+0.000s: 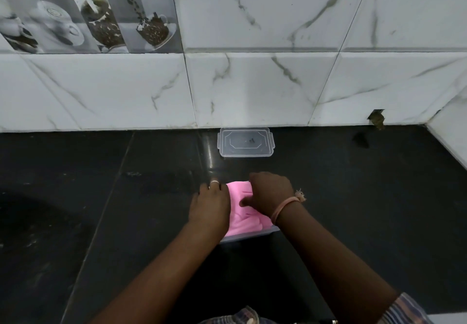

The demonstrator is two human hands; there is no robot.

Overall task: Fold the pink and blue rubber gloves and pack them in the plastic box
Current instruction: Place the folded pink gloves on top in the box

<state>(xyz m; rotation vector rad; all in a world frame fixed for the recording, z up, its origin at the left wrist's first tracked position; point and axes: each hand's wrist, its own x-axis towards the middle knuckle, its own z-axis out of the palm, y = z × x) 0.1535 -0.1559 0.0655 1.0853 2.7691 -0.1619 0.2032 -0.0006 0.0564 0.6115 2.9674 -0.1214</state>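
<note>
Head view, centre of the frame: both hands press on the pink rubber gloves [242, 212], which lie folded in the plastic box [252, 235] — only the box's near rim shows, below the pink mass. The left hand [211, 206] lies flat, palm down, on the gloves' left edge; a ring [214, 181] is visible on one finger. The right hand [270, 194] bends over the gloves' upper right part, thumb pushed into the rubber; a band [284, 208] circles its wrist. The clear lid [246, 142] rests apart, higher in the frame, against the marble-tiled wall [278, 83], on the dark countertop [126, 197]. Blue gloves cannot be made out.
</note>
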